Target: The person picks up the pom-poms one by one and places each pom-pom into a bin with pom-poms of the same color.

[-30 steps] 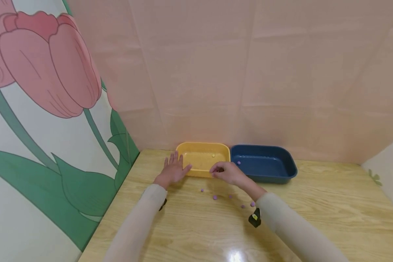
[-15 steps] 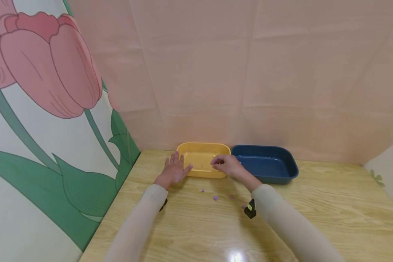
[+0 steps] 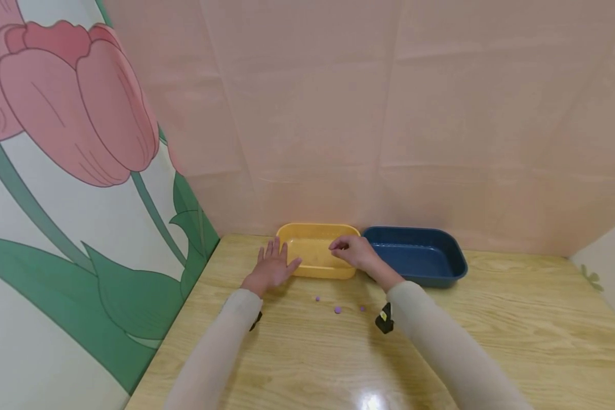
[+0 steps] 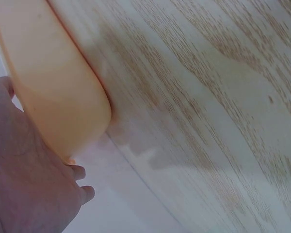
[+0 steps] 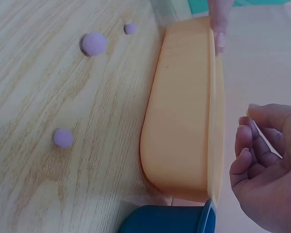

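In the head view my left hand [image 3: 273,269] rests with fingers spread on the left end of a yellow tray [image 3: 315,271]. Its thumb lies along the front rim. My right hand [image 3: 355,251] is over the right part of that tray, thumb and forefinger tips together. The right wrist view shows a sliver of a small pale yellow piece [image 5: 248,114] between those tips, mostly hidden; the other fingers are curled in. Small purple balls lie on the table in front of the tray, among them one larger ball [image 5: 94,44] and one smaller ball [image 5: 130,28].
A dark blue tray [image 3: 415,281] stands right beside the yellow one, its left part behind my right hand. The wooden table [image 3: 297,353] meets a pink cloth backdrop [image 3: 307,114] behind the trays. A wall with painted tulips [image 3: 72,114] rises at the left.
My right hand has moved up and farther over the yellow tray, fingertips still together. It now covers the yellow ball seen earlier inside the tray. The left hand has stayed in place.
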`<action>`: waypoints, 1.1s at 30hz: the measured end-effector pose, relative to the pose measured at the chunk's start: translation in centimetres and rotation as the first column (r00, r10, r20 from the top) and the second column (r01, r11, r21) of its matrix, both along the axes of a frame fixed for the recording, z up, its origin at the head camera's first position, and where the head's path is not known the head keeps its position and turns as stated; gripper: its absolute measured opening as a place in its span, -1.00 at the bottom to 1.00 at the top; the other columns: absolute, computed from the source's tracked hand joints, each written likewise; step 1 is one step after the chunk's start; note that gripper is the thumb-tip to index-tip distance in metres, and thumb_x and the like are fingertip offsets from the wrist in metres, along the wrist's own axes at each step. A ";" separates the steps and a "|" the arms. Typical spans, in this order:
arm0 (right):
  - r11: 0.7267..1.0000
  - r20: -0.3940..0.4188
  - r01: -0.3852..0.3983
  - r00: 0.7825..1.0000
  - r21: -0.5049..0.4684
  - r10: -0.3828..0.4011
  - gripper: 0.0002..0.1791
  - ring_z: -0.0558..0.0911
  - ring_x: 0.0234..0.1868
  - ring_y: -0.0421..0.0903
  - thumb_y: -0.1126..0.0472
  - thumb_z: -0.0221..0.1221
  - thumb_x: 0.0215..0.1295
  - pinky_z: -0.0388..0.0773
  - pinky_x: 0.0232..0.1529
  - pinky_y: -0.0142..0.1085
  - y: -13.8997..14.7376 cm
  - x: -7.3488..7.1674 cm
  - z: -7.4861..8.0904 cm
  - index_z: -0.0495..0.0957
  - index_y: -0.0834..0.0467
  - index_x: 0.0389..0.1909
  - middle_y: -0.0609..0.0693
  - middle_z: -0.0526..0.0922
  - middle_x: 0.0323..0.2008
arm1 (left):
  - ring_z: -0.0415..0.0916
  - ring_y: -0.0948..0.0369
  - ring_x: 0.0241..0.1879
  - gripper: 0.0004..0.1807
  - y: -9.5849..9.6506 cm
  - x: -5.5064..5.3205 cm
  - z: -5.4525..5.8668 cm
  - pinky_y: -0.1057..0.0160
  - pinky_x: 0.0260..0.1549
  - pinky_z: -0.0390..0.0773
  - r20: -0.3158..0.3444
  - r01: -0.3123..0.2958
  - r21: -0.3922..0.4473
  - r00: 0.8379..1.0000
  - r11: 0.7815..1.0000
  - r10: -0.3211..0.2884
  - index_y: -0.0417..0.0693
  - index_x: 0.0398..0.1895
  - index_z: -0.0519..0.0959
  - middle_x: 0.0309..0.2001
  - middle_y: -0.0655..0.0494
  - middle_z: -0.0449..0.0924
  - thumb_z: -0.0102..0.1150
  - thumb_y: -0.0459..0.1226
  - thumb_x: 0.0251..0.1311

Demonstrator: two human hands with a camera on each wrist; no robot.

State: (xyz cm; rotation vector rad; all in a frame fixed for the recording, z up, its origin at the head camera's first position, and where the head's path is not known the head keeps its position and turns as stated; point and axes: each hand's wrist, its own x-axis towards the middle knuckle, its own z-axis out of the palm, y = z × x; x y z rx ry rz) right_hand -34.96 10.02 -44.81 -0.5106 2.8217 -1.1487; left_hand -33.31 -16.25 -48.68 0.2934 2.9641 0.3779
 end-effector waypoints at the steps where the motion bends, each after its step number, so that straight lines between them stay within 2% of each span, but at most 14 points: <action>1: 1.000 -0.003 -0.002 1.000 -0.005 0.002 -0.88 0.63 -0.12 -0.03 0.16 0.26 0.41 0.56 -0.04 -0.09 0.0 -0.1 -0.1 0.74 0.07 -0.16 -0.02 0.74 -0.19 | -0.44 -0.11 0.61 -0.09 0.0 0.0 0.0 -0.18 0.51 -0.39 0.000 0.000 -0.001 1.000 1.000 0.000 -0.15 0.64 -0.15 0.63 -0.15 -0.47 -0.47 0.30 0.51; 9: 0.999 0.011 0.032 0.999 -0.035 -0.032 -0.88 0.62 -0.11 -0.03 0.16 0.27 0.40 0.54 -0.04 -0.12 -0.3 -0.7 -0.2 0.74 0.07 -0.16 -0.01 0.74 -0.18 | -0.44 -0.12 0.61 0.00 0.0 0.2 0.1 -0.17 0.51 -0.38 -0.003 0.006 -0.011 1.000 1.000 -0.007 -0.14 0.64 -0.17 0.63 -0.15 -0.48 -0.62 0.40 0.43; 15: 0.998 0.035 0.049 0.998 -0.048 -0.047 -0.87 0.62 -0.11 -0.02 0.17 0.26 0.42 0.58 -0.07 -0.15 -0.3 -1.0 0.0 0.73 0.09 -0.13 0.02 0.71 -0.16 | -0.44 -0.12 0.61 0.00 0.0 0.1 -0.1 -0.17 0.51 -0.37 -0.007 0.004 -0.015 1.000 1.000 -0.004 -0.13 0.64 -0.17 0.63 -0.15 -0.47 -0.63 0.41 0.42; 21: 0.997 0.020 0.060 0.998 -0.043 -0.059 -0.79 0.63 -0.08 0.00 0.14 0.26 0.41 0.56 -0.12 -0.19 -0.2 -1.2 0.0 0.70 0.10 -0.03 0.03 0.71 -0.13 | -0.49 -0.09 0.61 -0.01 0.0 0.0 -0.2 -0.16 0.51 -0.39 -0.002 0.004 -0.010 1.000 1.000 -0.004 -0.11 0.64 -0.18 0.63 -0.14 -0.49 -0.61 0.40 0.42; 27: 0.996 0.014 0.048 0.999 -0.075 -0.047 -0.76 0.63 -0.08 0.03 0.14 0.24 0.42 0.57 -0.19 -0.21 0.5 -1.0 0.2 0.68 0.12 0.02 0.07 0.70 -0.08 | -0.45 -0.12 0.61 -0.05 0.0 0.1 -0.2 -0.17 0.51 -0.39 -0.003 0.011 0.000 1.000 1.000 -0.011 -0.14 0.64 -0.17 0.63 -0.16 -0.49 -0.55 0.35 0.47; 33: 0.994 0.028 0.059 0.998 -0.088 -0.057 -0.75 0.62 -0.03 0.06 0.12 0.19 0.47 0.58 -0.13 -0.14 1.7 -0.8 0.5 0.68 0.13 0.03 0.10 0.70 -0.04 | -0.45 -0.13 0.61 -0.10 -0.2 0.2 -0.1 -0.19 0.51 -0.39 -0.003 0.014 0.017 1.000 1.000 -0.014 -0.16 0.63 -0.14 0.63 -0.16 -0.48 -0.45 0.28 0.52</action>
